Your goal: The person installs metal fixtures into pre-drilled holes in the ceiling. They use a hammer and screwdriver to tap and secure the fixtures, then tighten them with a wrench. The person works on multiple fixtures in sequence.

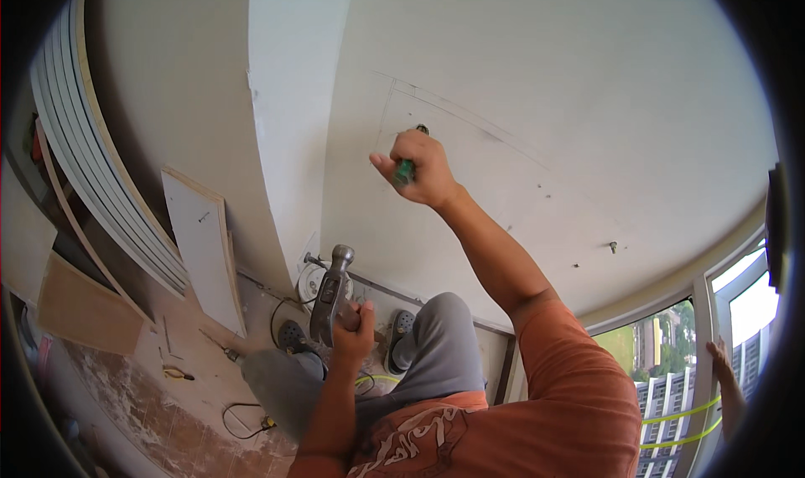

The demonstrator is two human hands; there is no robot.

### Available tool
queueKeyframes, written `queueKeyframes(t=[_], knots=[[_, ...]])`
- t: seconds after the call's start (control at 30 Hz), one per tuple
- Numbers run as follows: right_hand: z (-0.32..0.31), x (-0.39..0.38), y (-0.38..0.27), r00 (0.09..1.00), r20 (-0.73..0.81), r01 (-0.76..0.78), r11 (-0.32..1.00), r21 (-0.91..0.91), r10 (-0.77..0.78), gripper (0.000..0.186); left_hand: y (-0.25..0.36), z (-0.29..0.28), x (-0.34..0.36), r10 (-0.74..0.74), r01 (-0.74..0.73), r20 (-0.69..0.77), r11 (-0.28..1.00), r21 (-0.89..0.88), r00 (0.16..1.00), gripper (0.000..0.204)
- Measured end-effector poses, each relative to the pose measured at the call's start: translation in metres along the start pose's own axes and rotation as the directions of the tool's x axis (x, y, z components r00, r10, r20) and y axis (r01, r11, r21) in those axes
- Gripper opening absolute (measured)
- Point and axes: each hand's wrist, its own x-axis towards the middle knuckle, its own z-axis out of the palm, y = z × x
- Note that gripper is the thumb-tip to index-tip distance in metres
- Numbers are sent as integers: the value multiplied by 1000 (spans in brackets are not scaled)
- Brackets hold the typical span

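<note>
My right hand is closed around a green-handled tool, probably a screwdriver, raised at the white wall. Its dark metal end is at the wall among faint pencil lines; whether it touches is unclear. My left hand grips a claw hammer low in front of me, head up. Behind the hammer, near the foot of the wall, are a pale round object and a dark cable. My bent knees and dark clogs are below.
At left lean long white strips, a white board and a brown board. Pliers and cables lie on the dusty floor. A bolt protrudes from the wall. Another person's hand is at the window frame on the right.
</note>
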Motion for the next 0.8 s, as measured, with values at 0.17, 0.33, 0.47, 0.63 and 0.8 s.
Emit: queueKeyframes(t=[0.17, 0.33, 0.47, 0.63, 0.8], knots=[[-11, -36, -76, 889, 273, 314, 924, 218, -367, 39, -20, -9, -1, -197, 198, 16, 980, -31, 980, 31], [-17, -23, -56, 885, 409, 228, 973, 32, -221, 38, -7, -25, 8, -296, 297, 26, 952, -72, 955, 32], [-28, -5, -34, 785, 548, 363, 931, -31, -288, 37, -4, -33, 10, -340, 345, 95, 937, -47, 936, 29], [-14, -1, -9, 823, 480, 332, 943, 24, -302, 39, -8, -27, 6, -414, 428, 161, 901, -66, 896, 28], [-12, 0, 8, 830, 495, 248, 965, 84, -257, 45, -8, -27, 6, -350, 347, 193, 937, 50, 917, 28]])
